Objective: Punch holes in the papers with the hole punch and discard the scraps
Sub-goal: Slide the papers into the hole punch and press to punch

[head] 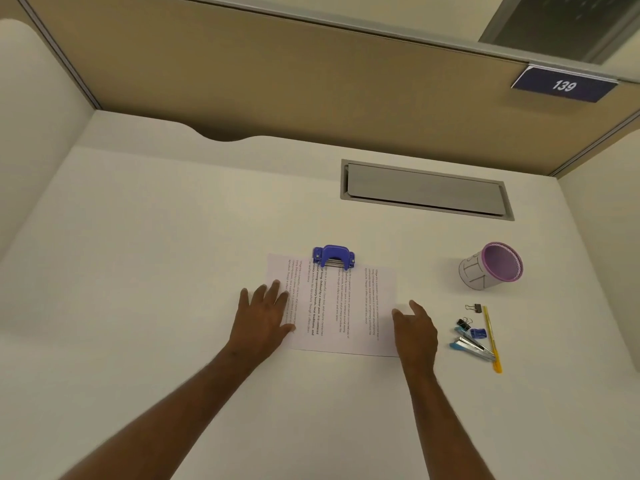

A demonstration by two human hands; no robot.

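left hand is lying flat in the lower middle of the frame, fingers straight and spread, pressing the left edge of the papers onto the surface; its grip is released, nothing curled round anything. right hand is sitting at the right edge of the same sheets, fingers loosely extended and touching the margin; grip also released.

the papers are lying at frame centre, printed text running sideways, far edge fed into the mouth of the hole punch. the punch is standing just beyond the hands, untouched.

judgement: the sheets are being squared and seated before the press. to do it well, both hands should be nudging the stack fully against the punch's back stop, edges flush, then one hand holding the sheets flat while the other presses the lever straight down. thin paper is likely to buckle or skew if pushed from one side only.

materials: papers thin, matte, flexible, lying flat. punch blue plastic with a metal throat showing, arched lever. surface pale, smooth, matte.

right of frame: stapler, yellow pen and binder clips lying near together. beyond them, a cup, cylindrical with a purple rim, is tilting its open mouth toward the viewer; possibly the scrap receptacle, not confirmed. farther back, a grey recessed flap.
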